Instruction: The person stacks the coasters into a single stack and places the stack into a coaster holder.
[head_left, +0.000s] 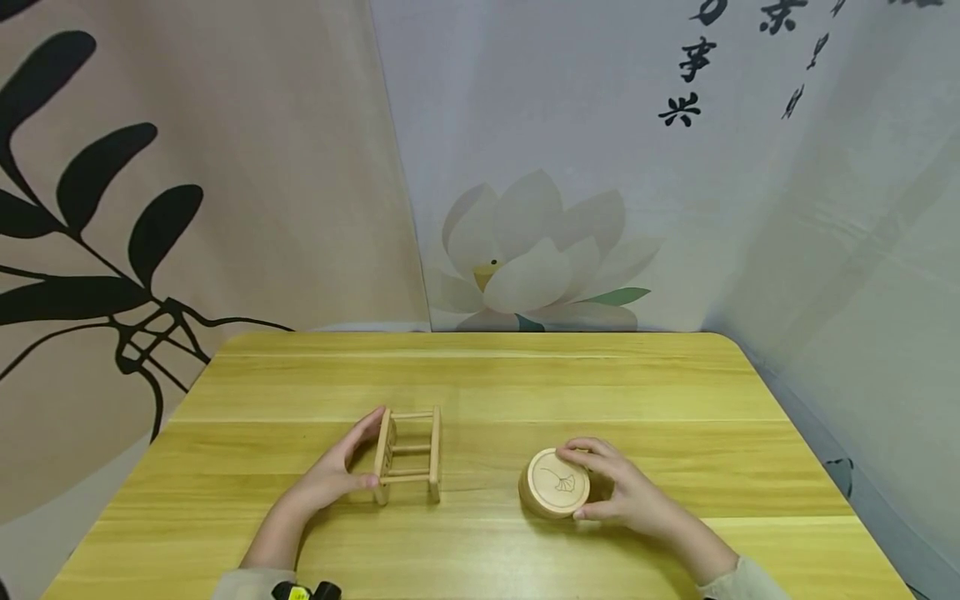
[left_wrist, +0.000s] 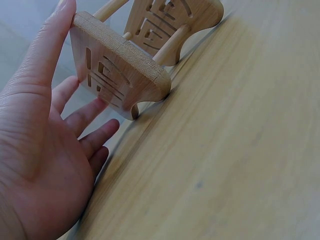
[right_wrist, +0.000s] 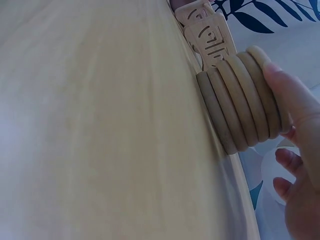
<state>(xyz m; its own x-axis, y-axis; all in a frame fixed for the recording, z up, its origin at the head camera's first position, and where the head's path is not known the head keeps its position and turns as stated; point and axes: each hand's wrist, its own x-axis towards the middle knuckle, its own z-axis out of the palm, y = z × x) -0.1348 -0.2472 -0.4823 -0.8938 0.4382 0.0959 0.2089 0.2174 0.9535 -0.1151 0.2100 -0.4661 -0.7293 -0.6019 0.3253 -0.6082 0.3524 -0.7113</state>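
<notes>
On the left of the table stands a wooden coaster holder [head_left: 408, 450], two upright end panels joined by thin rods. Openwork slots are cut through its panels [left_wrist: 107, 67]. My left hand [head_left: 337, 471] grips the near-left panel, thumb at one edge and fingertips against its outer face and far edge. To the right, a stack of round wooden coasters [head_left: 558, 482] sits on the table; the top one bears an engraved ginkgo leaf. My right hand [head_left: 611, 487] holds the stack between thumb and fingers at its right side. Several layered discs [right_wrist: 242, 102] show in the right wrist view.
The wooden table [head_left: 480, 375] has a gap of bare surface between holder and stack. Behind it hangs a printed cloth [head_left: 540, 142] with a lotus, dark leaves and writing. A dark object [head_left: 303, 592] lies at the left sleeve.
</notes>
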